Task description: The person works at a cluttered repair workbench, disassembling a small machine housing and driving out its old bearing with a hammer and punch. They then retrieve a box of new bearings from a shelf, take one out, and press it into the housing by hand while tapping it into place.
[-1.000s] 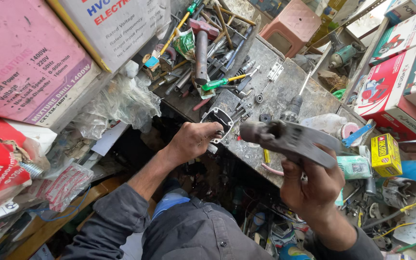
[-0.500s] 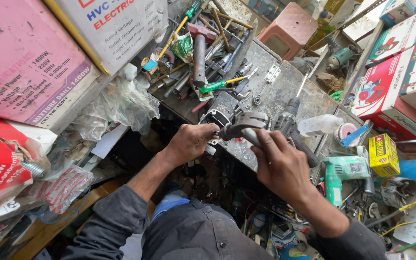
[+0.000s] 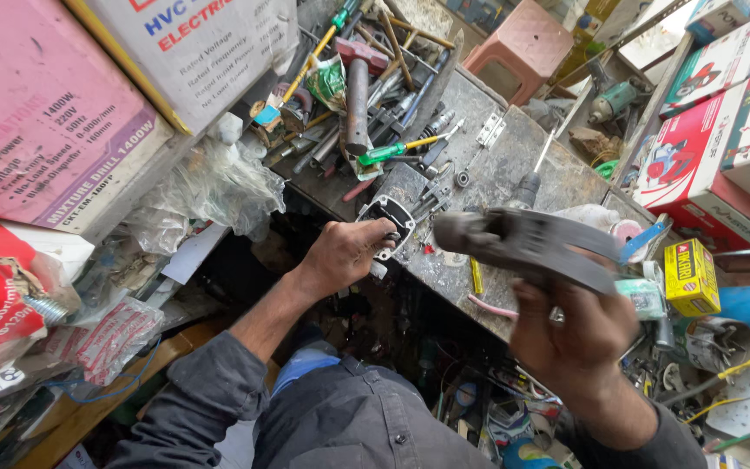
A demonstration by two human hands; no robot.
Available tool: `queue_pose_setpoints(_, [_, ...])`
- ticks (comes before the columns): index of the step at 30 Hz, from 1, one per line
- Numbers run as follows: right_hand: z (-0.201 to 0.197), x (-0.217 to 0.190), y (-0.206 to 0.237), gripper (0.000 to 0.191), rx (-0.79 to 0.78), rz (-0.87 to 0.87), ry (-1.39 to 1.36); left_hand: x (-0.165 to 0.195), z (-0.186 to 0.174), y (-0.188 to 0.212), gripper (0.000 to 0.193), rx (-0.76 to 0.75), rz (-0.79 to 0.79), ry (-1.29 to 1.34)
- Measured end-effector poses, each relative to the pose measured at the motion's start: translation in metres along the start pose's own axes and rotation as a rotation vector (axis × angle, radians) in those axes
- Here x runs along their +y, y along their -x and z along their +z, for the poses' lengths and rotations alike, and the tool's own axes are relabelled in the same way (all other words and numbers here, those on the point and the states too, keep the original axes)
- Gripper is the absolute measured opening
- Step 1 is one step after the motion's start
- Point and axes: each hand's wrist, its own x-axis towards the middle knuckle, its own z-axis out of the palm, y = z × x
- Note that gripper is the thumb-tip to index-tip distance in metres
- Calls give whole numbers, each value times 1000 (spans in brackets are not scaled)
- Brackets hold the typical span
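Right grip [image 3: 579,334] around long grey plastic housing [image 3: 523,247], blurred.

Setting: power-tool repair workshop. Evidence: scarred metal workbench [image 3: 514,165] littered with screws; heap of hammers and screwdrivers [image 3: 366,78]; boxed power tools stacked at left [image 3: 36,122] and right [image 3: 705,148]; loose drill [image 3: 609,100] behind bench.

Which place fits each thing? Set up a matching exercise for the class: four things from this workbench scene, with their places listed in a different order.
Things:
1. grey tool housing
2. black plate
3. green-handled screwdriver
4. yellow box

Places:
A. at the bench's right end
B. held in the right hand
C. under the left hand's fingers
D. lying among the piled tools

Pairs: 1-B, 2-C, 3-D, 4-A
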Motion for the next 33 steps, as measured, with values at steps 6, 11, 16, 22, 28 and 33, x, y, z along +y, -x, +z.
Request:
queue_pose_setpoints(6, [19,4,-6,26,-278,-138,270,2,0,1,27,80,88,1])
queue_pose_setpoints(11, [-4,-5,-18,21,33,-111,139,1,-1,0,26,43,44,29])
queue_pose_setpoints(16, [12,1,-18,30,-239,-102,206,-2,1,2,31,42,23,12])
queue_pose_setpoints(22, [2,1,-5,20,70,17,-31,-4,6,2,29,71,71,33])
queue_pose_setpoints(28, [9,-13,-23,34,-272,-110,229,0,4,2,33,132,128,13])
queue_pose_setpoints(33, [-9,-6,-16,27,-12,-244,161,-3,5,0,27,63,36,56])
